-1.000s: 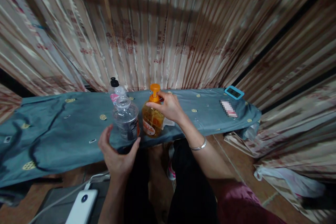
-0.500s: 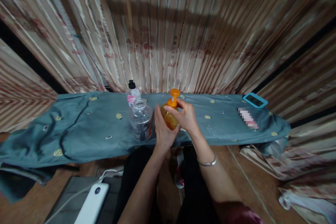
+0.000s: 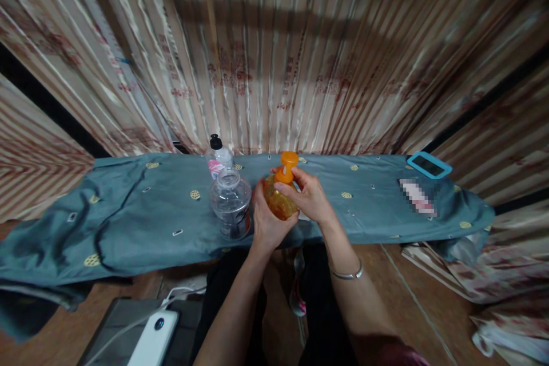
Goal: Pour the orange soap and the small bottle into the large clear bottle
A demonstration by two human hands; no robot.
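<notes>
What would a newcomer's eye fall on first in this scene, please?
The orange pump bottle at the centre, gripped by both hands: the left hand wraps its body, the right hand pinches the neck below the pump. Just left of it stands a clear plastic jar on the blue-grey cloth, before striped curtains.
</notes>
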